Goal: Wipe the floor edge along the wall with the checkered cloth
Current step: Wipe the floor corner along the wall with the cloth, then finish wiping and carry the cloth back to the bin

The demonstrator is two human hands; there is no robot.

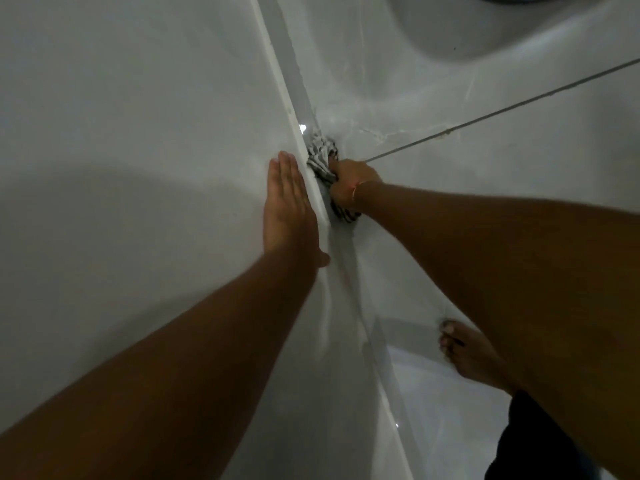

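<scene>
The checkered cloth (pixel 320 152), black and white and bunched up, is pressed against the floor edge (pixel 294 84) where the white wall (pixel 138 98) meets the glossy white tiled floor (pixel 450 168). My right hand (pixel 349 181) is closed around the cloth, and part of the cloth pokes out below my wrist. A thin orange band circles that wrist. My left hand (pixel 289 206) lies flat on the wall beside the edge, fingers together and straight, holding nothing.
A dark grout line (pixel 502 110) runs across the floor from the cloth toward the upper right. A rounded shadow (pixel 467 26) covers the floor at the top right. My bare foot (pixel 471 355) stands on the floor at the lower right.
</scene>
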